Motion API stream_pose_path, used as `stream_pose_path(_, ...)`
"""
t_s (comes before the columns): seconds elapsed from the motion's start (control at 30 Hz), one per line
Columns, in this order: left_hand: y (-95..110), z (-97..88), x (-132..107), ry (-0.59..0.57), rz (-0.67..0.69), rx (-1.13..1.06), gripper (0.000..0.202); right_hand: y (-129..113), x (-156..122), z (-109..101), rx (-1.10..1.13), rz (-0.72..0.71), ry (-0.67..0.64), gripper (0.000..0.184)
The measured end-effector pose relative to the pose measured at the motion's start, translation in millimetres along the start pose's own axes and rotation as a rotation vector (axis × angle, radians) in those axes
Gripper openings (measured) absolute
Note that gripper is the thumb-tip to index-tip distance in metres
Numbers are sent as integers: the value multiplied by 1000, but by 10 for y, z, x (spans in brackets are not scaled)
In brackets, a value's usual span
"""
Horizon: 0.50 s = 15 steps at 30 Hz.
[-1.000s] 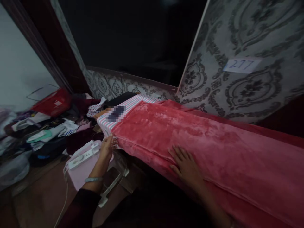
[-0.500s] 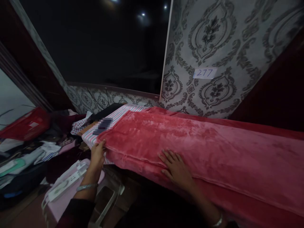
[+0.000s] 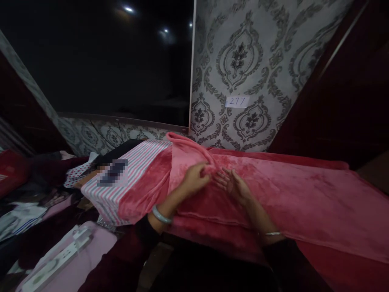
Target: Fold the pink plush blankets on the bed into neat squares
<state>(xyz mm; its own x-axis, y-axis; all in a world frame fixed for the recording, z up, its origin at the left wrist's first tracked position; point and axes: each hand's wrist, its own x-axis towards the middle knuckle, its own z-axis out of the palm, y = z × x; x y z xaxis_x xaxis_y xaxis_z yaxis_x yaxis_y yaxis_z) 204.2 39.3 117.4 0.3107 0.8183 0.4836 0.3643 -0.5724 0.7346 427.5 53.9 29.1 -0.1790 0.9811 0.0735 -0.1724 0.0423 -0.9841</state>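
Note:
A long red plush blanket (image 3: 282,190) lies folded along the surface in front of me, with its left end lifted and bent over to the right. My left hand (image 3: 196,178) is closed on the raised fold of the blanket near its left end. Just to the right, my right hand (image 3: 234,185) is open over the blanket, palm turned up and toward the left hand, fingers apart. Under the blanket's left end shows a pink-and-grey striped cloth (image 3: 130,170). A dark, pixelated flat object (image 3: 113,173) rests on that cloth.
At lower left, a white power strip (image 3: 57,263) lies on a pink stool (image 3: 100,243). Piled clothes (image 3: 24,219) and a red bag (image 3: 12,172) fill the left side. A large dark TV screen (image 3: 121,61) and patterned wallpaper (image 3: 209,61) stand behind.
My left hand has carried the blanket's left end up and rightward, baring more striped cloth. My right hand has come off its flat press and turned palm up. The view has shifted right.

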Motion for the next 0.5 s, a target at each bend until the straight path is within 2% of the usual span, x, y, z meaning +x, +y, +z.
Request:
stream_pose_path(0.03, 29, 201, -85, -146, 40, 72, 9, -5, 23, -28, 82, 12, 15, 62)
stream_pose_path(0.1, 28, 504, -290, -353, 99, 197, 2, 24, 48, -42, 206, 25, 46, 48)
stream_pose_path(0.17, -27, 666, -480, -444, 146, 286, 5, 84, 58, -26, 248, 14, 80, 41)
stream_pose_path(0.23, -88, 712, -606, -442, 173, 331, 8, 143, 71, -9, 228, -19, 129, 39)
stream_pose_path(0.33, -122, 678, -654, -382, 183, 329, 12, 169, 141, -6, 175, -48, 200, 44)
stream_pose_path(0.5, -38, 663, -569, -280, 236, 321, 15, -13, 474, -49, -57, -74, 323, 74)
